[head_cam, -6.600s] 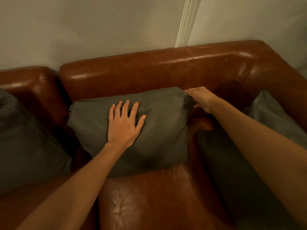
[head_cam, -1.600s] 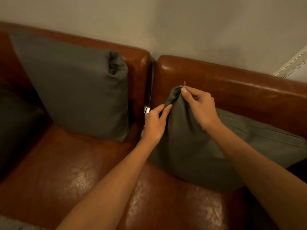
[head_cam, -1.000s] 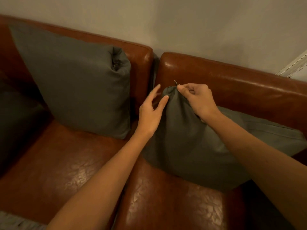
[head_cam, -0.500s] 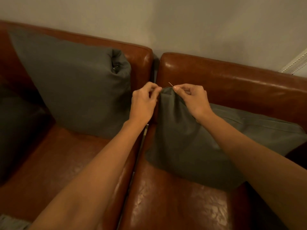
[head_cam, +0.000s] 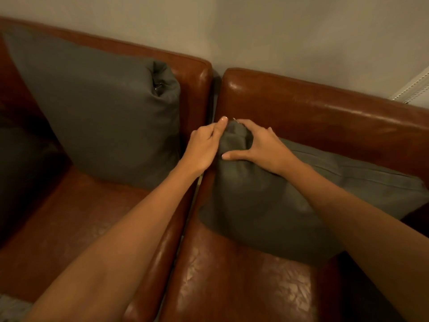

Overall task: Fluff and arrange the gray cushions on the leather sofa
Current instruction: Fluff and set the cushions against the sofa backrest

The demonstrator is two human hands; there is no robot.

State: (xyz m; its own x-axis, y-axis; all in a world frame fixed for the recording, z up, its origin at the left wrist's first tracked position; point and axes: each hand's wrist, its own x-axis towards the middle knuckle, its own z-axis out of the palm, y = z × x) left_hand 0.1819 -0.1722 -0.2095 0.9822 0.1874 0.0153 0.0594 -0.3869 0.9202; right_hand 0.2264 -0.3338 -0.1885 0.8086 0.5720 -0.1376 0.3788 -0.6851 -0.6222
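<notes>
Gray cushion (head_cam: 267, 205) leans on the back of the brown leather sofa (head_cam: 325, 117). Both hands hold its top corner. The left hand (head_cam: 204, 147) curls its fingers round the corner's left side. The right hand (head_cam: 262, 145) pinches the corner between thumb and fingers. A small metal zipper pull (head_cam: 235, 119) peeks out just above the fingertips. Another gray cushion (head_cam: 104, 117) stands left of the hands. No words or labels show.

Showing dim, warm indoor light; glaring in soft patches along the leather sofa (head_cam: 313, 108) backrest and seat; sinking into shadow at left edge; bending wide-angle at corners.
</notes>
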